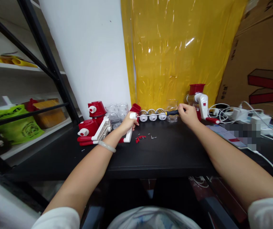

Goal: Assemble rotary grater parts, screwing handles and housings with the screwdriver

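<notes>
Head view: your right hand (188,115) is closed on the handle of the screwdriver (172,113). The screwdriver lies sideways, pointing left. Its tip meets or nearly meets the white crank arm (133,115), gripped by your left hand (126,124), the nearer one. Little red pieces (137,139) lie closer to you.

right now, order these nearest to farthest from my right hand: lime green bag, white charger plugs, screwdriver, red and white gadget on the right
1. screwdriver, gripped in the right hand
2. red and white gadget, just right of that hand
3. white charger plugs, farther right among the cables
4. lime green bag, far left on the shelf
</notes>
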Demonstrator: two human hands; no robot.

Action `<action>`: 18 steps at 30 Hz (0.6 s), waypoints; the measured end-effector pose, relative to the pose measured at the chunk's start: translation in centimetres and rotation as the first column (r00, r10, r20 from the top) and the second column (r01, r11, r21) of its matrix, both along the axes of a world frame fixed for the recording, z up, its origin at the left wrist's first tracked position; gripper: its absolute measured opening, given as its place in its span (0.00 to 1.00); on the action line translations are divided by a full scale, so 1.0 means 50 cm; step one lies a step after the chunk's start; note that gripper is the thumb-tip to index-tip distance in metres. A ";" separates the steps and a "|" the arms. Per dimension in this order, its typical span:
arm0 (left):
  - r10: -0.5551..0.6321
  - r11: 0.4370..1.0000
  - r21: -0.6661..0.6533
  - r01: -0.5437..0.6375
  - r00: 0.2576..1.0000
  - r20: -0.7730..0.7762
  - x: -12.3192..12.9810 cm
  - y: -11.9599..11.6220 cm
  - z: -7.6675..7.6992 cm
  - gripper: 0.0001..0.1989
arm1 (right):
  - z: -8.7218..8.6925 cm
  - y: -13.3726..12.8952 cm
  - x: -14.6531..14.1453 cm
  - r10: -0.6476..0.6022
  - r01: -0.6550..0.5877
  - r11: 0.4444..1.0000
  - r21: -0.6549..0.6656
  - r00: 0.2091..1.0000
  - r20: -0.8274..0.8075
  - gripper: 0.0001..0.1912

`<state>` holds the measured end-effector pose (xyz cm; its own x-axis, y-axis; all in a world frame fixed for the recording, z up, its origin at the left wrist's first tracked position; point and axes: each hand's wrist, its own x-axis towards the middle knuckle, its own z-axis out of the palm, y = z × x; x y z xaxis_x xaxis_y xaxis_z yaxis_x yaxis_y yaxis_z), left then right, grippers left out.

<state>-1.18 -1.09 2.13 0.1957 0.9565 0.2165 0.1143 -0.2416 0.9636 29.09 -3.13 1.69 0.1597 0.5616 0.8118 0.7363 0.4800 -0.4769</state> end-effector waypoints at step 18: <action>-0.040 0.960 -0.276 0.048 0.999 0.035 -0.008 0.002 0.002 0.25 | 0.015 -0.014 -0.012 0.068 -0.073 0.996 0.059 0.995 0.077 0.16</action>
<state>-1.57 -0.98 2.21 0.2361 0.9705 -0.0495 0.0810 0.0311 0.9962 28.47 -3.82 2.45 0.0588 0.5181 0.8533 0.7322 0.5586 -0.3896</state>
